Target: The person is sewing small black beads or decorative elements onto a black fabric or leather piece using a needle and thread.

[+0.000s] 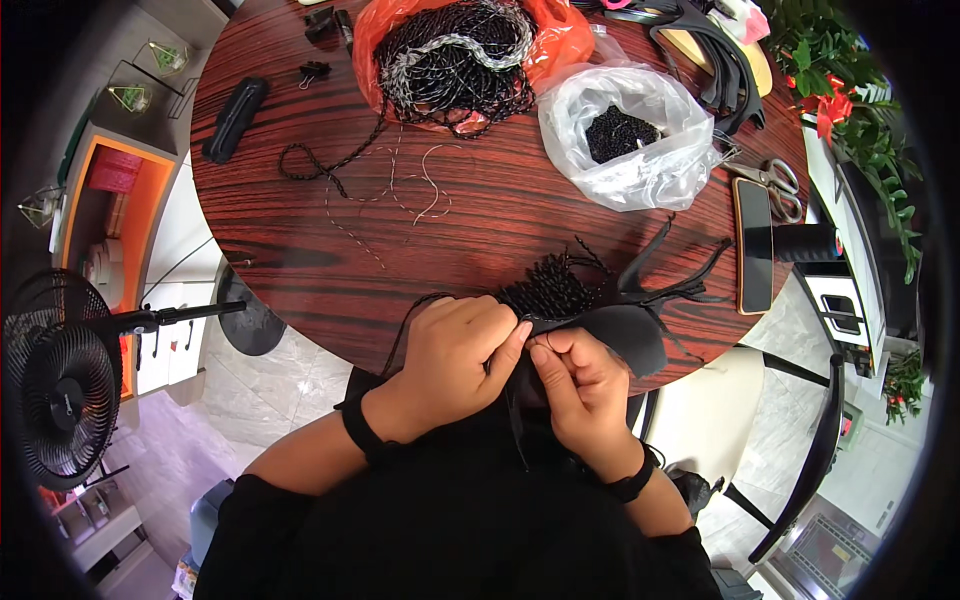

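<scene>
A black piece of work (pixel 545 291) with knobbly beaded or braided rows, loose straps and a smooth curved panel (pixel 622 340) lies at the near edge of the round wood-grain table (pixel 270 230). My left hand (pixel 455 360) is closed on its near edge, thumb pressed to the index finger. Just right of it my right hand (pixel 582 385) pinches at the same edge, with what looks like a fine thread at its fingertips; whether it holds a needle is too small to tell. A narrow black strip hangs down between my hands.
An orange bag of cord (pixel 450 70), clear bag of black beads (pixel 570 150), scissors (pixel 780 180), phone (pixel 754 250), black spool (pixel 805 241), black straps (pixel 715 80) and black case (pixel 235 120) sit on the table. A fan (pixel 65 385) stands left, a chair (pixel 810 470) right.
</scene>
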`<state>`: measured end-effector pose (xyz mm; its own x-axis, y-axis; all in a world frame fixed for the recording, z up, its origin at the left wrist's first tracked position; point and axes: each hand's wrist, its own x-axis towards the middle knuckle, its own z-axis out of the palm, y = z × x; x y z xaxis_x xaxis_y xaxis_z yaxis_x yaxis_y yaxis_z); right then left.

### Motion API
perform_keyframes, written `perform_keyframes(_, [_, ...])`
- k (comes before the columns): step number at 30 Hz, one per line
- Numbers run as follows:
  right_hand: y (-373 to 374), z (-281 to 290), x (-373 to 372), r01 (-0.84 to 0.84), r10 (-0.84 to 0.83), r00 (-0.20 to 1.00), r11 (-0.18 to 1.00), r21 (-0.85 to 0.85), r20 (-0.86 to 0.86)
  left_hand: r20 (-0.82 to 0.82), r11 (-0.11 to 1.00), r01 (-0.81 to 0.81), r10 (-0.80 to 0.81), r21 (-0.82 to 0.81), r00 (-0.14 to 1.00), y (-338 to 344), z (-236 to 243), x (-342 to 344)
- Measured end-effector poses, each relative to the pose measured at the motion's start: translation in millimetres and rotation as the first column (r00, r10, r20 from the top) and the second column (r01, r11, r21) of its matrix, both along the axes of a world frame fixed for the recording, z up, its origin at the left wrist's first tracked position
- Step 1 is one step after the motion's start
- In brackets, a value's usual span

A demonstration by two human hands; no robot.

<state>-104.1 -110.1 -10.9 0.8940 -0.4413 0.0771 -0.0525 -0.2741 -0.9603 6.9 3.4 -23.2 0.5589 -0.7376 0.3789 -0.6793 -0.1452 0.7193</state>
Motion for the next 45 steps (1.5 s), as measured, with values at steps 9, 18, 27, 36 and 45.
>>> perform_keyframes(9, [3.1, 2.3, -0.1, 0.040, -0.042, 0.997, 0.998, -0.038, -0.060, 0.099, 0.998, -0.055, 0.053, 0.008, 0.994, -4.2, -1.0, -3.5])
perform_keyframes(18, [8.7, -5.0, -15.3, 0.079, -0.079, 0.997, 0.997, -0.024, -0.006, 0.082, 0.981, -0.192, 0.189, 0.037, 0.979, -6.9, 0.0, 5.3])
perform_keyframes(27, [0.9, -4.7, -25.1, 0.073, -0.062, 0.997, 0.960, 0.271, -0.051, -0.060, 0.990, -0.141, 0.140, -0.016, 0.988, -2.0, 4.9, 6.3])
perform_keyframes(36, [-6.8, 2.6, -30.8, 0.045, -0.040, 0.999, 0.909, 0.415, -0.019, -0.072, 0.992, -0.118, 0.115, -0.034, 0.991, -1.2, 6.3, 5.3])
perform_keyframes(45, [-12.7, 3.8, -34.6, 0.020, -0.012, 1.000, 0.882, 0.470, -0.020, -0.052, 0.993, -0.112, 0.110, -0.037, 0.993, -0.6, 5.6, 5.0])
